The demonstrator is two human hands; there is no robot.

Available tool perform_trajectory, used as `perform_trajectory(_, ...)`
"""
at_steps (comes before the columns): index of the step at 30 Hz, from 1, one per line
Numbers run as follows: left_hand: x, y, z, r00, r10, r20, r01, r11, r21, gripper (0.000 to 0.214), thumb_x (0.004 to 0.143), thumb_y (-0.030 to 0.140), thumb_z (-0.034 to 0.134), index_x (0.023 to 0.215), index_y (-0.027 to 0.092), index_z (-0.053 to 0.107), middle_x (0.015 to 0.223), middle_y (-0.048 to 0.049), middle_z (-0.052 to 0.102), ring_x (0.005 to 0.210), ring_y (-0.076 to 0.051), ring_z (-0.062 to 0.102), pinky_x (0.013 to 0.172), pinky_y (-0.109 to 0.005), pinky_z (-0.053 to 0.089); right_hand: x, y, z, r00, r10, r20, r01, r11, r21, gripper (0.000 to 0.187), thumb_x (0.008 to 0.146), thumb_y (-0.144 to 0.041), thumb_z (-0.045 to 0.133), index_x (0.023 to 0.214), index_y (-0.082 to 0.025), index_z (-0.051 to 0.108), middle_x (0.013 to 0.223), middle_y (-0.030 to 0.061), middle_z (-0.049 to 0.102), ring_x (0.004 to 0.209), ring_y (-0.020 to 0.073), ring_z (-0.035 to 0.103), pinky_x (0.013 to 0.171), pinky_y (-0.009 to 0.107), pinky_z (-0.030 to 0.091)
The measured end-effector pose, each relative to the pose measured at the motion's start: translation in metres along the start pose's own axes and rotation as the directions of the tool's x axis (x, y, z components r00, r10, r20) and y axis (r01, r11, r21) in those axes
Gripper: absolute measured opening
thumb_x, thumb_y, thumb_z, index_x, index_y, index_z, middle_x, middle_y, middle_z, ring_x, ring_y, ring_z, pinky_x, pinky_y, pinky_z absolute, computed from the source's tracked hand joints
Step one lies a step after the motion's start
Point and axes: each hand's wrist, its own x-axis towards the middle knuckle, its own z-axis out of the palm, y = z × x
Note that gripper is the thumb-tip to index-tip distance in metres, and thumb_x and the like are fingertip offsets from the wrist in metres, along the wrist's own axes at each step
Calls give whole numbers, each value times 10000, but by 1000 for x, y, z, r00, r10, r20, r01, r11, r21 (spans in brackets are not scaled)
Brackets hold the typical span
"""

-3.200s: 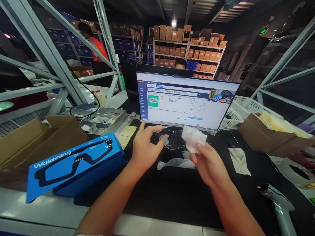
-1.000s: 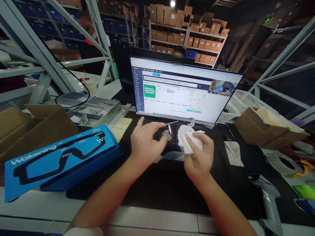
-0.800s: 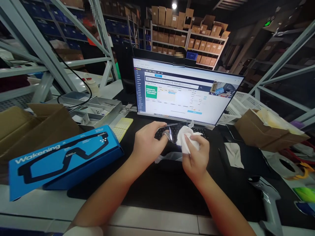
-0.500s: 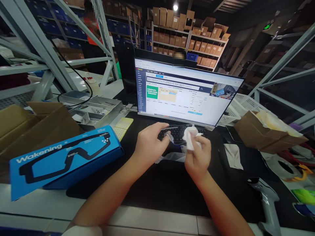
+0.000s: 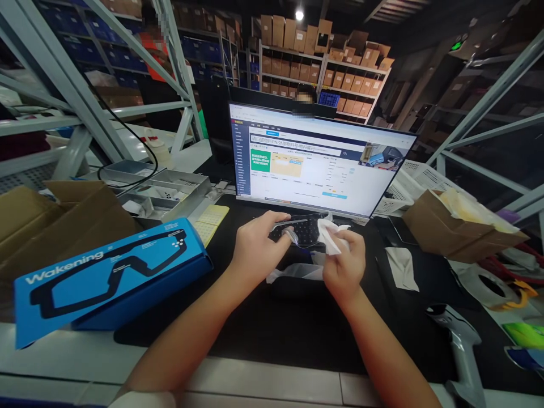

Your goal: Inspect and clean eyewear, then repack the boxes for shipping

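Nearest us, at the right edge of the black desk mat (image 5: 272,334), a grey handheld barcode scanner (image 5: 461,351) lies well apart from our hands, and on the left a blue box printed "Wakening" (image 5: 106,277) rests tilted against an open cardboard carton (image 5: 46,221). Over the middle of the mat our left hand (image 5: 255,249) pinches one end of a clear, curved lens piece (image 5: 300,229), thumb and fingers closed on it, while our right hand (image 5: 344,266) is closed around a crumpled white wipe (image 5: 334,235) pressed against the other end of that lens; where exactly the cloth meets the plastic is hard to tell, since the piece is transparent against the dark keyboard (image 5: 312,226) behind it. Just below our hands a clear plastic bag (image 5: 293,273) lies flat on the mat, and a second white cloth (image 5: 402,266) lies to the right. Beyond stands the lit monitor (image 5: 318,161), with a metal tray (image 5: 170,192) to its left and a white mesh basket (image 5: 420,181) and an open brown carton (image 5: 454,229) to its right. Farthest off, shelves of cardboard boxes (image 5: 323,62) fill the back wall.
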Motion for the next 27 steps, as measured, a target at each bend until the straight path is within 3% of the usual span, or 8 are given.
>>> perform_trajectory(2,0,-1,1,1000,11,-8,-11,1000,-21,215,805,167,711,1015,211,718,952,-6,781,878,-190,747,797,-288,593,2,-4,-2,994,110,-8,-109,989,97,367,915,-105,540,1214,-258,688,1034,77,577,935,225,608,780,379,523)
perform_trajectory(4,-1,-2,1,998,39,-43,-41,998,-43,207,811,168,720,1014,205,715,961,-8,780,882,-180,746,804,-278,593,6,-13,-4,937,348,-9,-332,901,278,192,946,-186,558,1052,-227,713,933,54,584,829,192,587,708,339,492)
perform_trajectory(6,-2,-2,1,993,74,-97,-80,995,-61,204,815,167,729,1016,200,709,973,-12,780,892,-172,745,816,-270,594,12,-24,-6,789,614,14,-526,665,530,125,960,-258,579,929,-211,691,805,15,553,692,143,512,631,290,434)
perform_trajectory(8,-2,-1,0,984,103,-143,-113,991,-67,214,815,163,738,1023,196,703,991,-17,780,916,-171,744,836,-268,595,18,-33,-8,622,774,117,-582,357,731,107,942,-286,624,906,-205,684,761,-6,537,618,108,435,597,263,393)
perform_trajectory(11,-2,-1,0,977,129,-170,-142,988,-65,231,807,154,752,1029,185,695,1004,-26,781,943,-170,744,866,-268,593,24,-44,-9,490,800,346,-604,25,796,100,893,-288,695,901,-188,705,793,6,577,612,93,421,608,255,398)
perform_trajectory(14,-2,-1,1,974,141,-177,-154,986,-64,231,804,148,758,1025,177,694,1000,-31,781,940,-167,744,874,-265,592,24,-53,-11,453,733,508,-641,-129,757,129,896,-304,695,876,-179,720,762,11,580,628,101,447,635,261,411)
perform_trajectory(21,-3,-2,2,973,166,-162,-172,985,-24,211,812,148,742,1014,184,696,979,-25,779,900,-168,744,847,-272,597,15,-65,-9,466,624,627,-695,-180,696,177,845,-357,760,882,-184,753,692,-1,582,604,94,451,640,260,404)
perform_trajectory(27,-6,-1,9,976,181,-117,-181,983,10,170,829,156,714,996,178,692,963,-35,779,884,-184,748,844,-293,598,3,-57,2,495,724,481,-707,13,707,170,796,-337,821,841,-195,738,678,-17,577,584,83,437,553,226,381)
